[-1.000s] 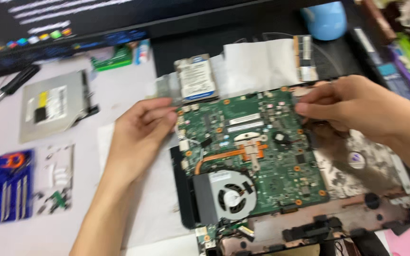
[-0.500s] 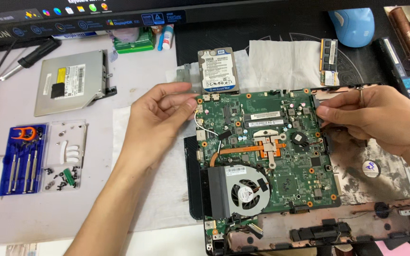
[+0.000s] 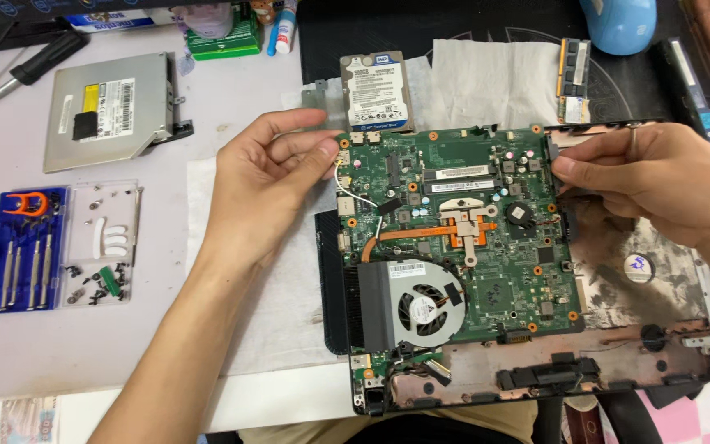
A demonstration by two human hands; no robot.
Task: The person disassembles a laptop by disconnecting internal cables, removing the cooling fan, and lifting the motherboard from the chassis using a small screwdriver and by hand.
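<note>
A green laptop motherboard (image 3: pixel 470 247) with a copper heat pipe and a round cooling fan (image 3: pixel 425 312) lies in the opened laptop base (image 3: pixel 667 329). My left hand (image 3: pixel 265 177) grips the board's upper left edge with thumb and fingers. My right hand (image 3: pixel 643 181) pinches the board's upper right edge, next to the base's rim. The board sits a little askew over the base.
A hard drive (image 3: pixel 375 90) and white tissue (image 3: pixel 495 70) lie behind the board. At left are an optical drive (image 3: pixel 112 107), a blue screwdriver set (image 3: pixel 22 247) and a clear screw tray (image 3: pixel 104 242). Memory sticks (image 3: pixel 573 78) and a blue mouse (image 3: pixel 618 20) sit at the back right.
The view has shifted, so everything sits lower and further right in the frame. Both hands stay on the motherboard's edges; the board looks slightly moved over the base.
</note>
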